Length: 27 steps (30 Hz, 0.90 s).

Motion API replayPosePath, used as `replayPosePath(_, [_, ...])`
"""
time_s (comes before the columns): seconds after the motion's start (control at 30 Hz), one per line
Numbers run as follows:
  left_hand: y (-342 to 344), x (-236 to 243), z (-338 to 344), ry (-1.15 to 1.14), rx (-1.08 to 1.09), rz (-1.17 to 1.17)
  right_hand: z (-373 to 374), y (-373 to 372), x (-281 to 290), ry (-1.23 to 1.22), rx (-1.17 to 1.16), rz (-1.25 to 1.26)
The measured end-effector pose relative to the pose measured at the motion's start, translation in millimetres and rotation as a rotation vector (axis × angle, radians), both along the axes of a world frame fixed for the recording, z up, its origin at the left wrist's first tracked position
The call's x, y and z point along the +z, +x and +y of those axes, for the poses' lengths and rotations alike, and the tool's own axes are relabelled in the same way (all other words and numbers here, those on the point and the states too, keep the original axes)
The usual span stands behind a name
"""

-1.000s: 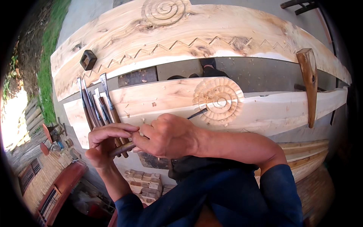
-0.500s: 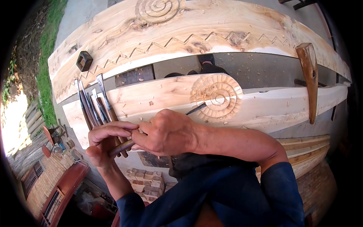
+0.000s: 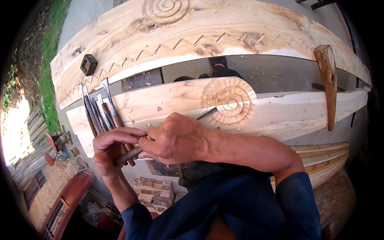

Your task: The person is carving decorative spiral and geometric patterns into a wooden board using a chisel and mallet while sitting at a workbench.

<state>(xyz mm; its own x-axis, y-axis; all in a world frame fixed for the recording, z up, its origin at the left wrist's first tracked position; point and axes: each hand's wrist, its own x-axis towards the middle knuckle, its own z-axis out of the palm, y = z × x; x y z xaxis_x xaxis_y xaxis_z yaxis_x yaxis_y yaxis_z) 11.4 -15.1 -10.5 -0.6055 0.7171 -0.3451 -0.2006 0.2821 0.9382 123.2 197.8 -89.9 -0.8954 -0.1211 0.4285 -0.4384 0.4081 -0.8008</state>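
My left hand (image 3: 112,150) curls round the wooden handle of a chisel (image 3: 208,112). My right hand (image 3: 176,142) grips the same chisel closer to the blade, whose tip rests on a carved scalloped spiral (image 3: 232,98) on the nearer pale plank (image 3: 296,112). My fingers hide the middle of the chisel. Several more chisels and gouges (image 3: 110,101) lie side by side on that plank, just beyond my left hand, their handles partly under it.
A farther plank (image 3: 240,20) bears a spiral and zigzag groove, with a dark hollow block (image 3: 89,64) on it. A wooden mallet (image 3: 327,80) spans the right end of both planks. Small wood blocks (image 3: 154,194) are stacked below; grass (image 3: 50,80) is at the left.
Since one second ago the planks and tools appear slightly higher and further left in view. My hands keep the same grip, the blade staying on the spiral.
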Motion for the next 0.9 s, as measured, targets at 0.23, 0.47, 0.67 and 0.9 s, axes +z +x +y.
replayPosePath(0.23, [-0.8, -9.6, -2.2, 0.015, 0.021, -0.028, 1.2, -1.3, -1.2, -0.007, 0.02, -0.04])
replayPosePath(0.47, [1.4, -15.9, -11.2, -0.034, 0.075, -0.035, -1.3, -1.9, -5.2, 0.018, 0.012, -0.044])
replayPosePath(0.67, [-2.5, -24.2, -24.2, 0.156, 0.277, 0.092, -2.5, -1.9, -2.4, 0.052, 0.006, -0.032])
replayPosePath(0.9, [1.7, -23.6, -22.1, 0.169, 0.238, 0.048, 2.5, -0.6, -3.1, 0.065, -0.014, -0.055])
